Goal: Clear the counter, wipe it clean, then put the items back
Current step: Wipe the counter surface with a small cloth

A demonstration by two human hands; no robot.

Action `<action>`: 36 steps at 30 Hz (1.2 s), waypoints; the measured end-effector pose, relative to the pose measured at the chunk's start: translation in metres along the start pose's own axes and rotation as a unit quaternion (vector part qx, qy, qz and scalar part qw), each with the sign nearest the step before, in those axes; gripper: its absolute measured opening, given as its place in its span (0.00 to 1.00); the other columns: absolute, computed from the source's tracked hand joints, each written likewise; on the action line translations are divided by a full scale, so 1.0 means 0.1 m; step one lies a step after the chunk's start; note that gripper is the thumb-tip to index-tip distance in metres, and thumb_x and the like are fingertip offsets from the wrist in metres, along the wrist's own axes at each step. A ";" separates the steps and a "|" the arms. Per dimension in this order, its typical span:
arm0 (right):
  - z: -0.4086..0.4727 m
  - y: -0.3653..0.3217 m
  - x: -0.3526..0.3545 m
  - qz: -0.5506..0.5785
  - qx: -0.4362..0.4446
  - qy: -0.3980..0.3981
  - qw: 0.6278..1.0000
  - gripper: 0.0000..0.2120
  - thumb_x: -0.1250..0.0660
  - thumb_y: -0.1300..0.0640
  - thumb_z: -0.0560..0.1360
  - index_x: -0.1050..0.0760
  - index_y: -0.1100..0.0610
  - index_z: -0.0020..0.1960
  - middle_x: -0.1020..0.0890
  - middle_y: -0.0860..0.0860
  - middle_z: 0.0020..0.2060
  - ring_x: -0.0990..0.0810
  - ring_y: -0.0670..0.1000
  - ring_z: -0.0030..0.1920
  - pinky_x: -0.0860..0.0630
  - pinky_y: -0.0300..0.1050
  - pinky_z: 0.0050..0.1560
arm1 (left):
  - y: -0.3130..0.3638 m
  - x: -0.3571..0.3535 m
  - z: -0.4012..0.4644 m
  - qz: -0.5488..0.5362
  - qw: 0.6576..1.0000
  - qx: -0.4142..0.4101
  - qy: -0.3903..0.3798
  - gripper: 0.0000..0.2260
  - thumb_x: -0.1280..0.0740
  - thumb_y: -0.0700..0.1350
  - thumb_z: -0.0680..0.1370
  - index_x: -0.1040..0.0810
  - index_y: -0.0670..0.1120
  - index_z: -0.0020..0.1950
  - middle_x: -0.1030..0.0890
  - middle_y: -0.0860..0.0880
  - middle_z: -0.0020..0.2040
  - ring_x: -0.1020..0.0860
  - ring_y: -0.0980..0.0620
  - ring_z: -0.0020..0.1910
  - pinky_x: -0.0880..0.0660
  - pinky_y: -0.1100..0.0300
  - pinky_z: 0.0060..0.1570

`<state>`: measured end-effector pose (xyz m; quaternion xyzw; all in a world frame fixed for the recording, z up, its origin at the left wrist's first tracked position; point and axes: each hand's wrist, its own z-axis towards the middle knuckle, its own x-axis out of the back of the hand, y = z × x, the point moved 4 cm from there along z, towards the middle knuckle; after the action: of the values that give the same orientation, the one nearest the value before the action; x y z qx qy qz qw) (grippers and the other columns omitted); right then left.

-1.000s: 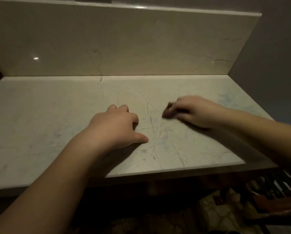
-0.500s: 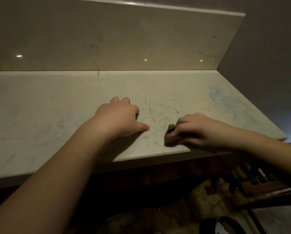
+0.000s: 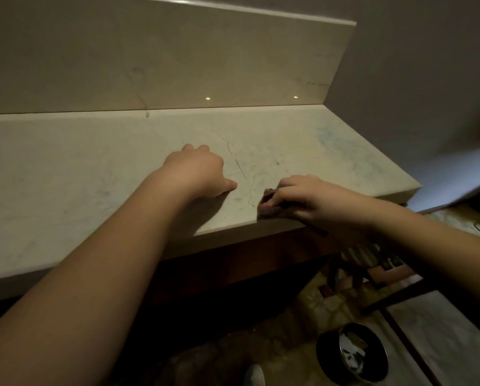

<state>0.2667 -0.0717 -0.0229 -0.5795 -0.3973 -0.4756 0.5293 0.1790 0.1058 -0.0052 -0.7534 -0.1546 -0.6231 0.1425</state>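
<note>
Wall (image 3: 417, 65): plain, matte, grey-brown; up and to the right of the grip.
Backsplash (image 3: 177, 59): upright slab of polished pale stone, thin dark veins, two small light glints low down; well behind the grip.
Counter (image 3: 66, 168): flat pale marble, smooth, crossed by fine dark crack-like veins, faint bluish smudges toward the far right corner; square front edge right under the grip.
Floor (image 3: 311, 305): dim, mottled stone pattern; below the grip.
Rack (image 3: 372, 263): dark slatted wooden frame, low, below and right of the grip.
Bin (image 3: 353, 352): round, dark, glossy rim, crumpled white scraps inside; far below the grip.
Left hand (image 3: 197, 171): fingers curled under, holding nothing, thumb tip and knuckles resting on the marble; just left of the grip, apart from it.
Right hand (image 3: 314, 201): fingers bent over the cloth, pinching it down against the counter's front edge.
Cloth (image 3: 266, 207): small, bunched, dark reddish-brown, rough-looking; mostly hidden inside the grip, one end poking out to the left.
</note>
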 end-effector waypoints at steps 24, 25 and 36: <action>0.21 1.17 0.36 -0.088 -0.034 0.065 0.993 0.14 0.40 0.45 0.79 0.24 0.49 0.60 0.21 0.50 0.51 0.24 0.54 0.52 0.29 0.51 0.49 | 0.52 0.02 0.17 -0.099 0.987 0.126 0.027 0.24 0.39 0.63 0.78 0.29 0.51 0.68 0.31 0.48 0.67 0.34 0.47 0.66 0.29 0.48 0.57; 0.23 1.17 0.35 -0.079 -0.012 0.067 0.995 0.15 0.41 0.44 0.78 0.24 0.49 0.59 0.21 0.49 0.50 0.24 0.53 0.51 0.29 0.50 0.48 | 0.60 0.04 0.22 -0.107 0.985 0.130 0.033 0.24 0.39 0.63 0.77 0.30 0.51 0.69 0.31 0.49 0.68 0.35 0.47 0.67 0.29 0.49 0.57; -0.21 0.96 0.31 -0.090 0.178 0.015 0.980 0.17 0.49 0.42 0.75 0.27 0.42 0.57 0.22 0.45 0.44 0.24 0.50 0.44 0.35 0.44 0.41 | 0.90 0.01 0.38 -0.096 0.982 0.164 0.019 0.25 0.40 0.65 0.76 0.29 0.54 0.69 0.31 0.51 0.70 0.35 0.49 0.67 0.30 0.51 0.57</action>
<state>0.3640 -0.1059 -0.0161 -0.4302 -0.5183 -0.4520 0.5848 0.2499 0.0392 -0.0133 -0.6897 -0.3234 -0.6139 0.2070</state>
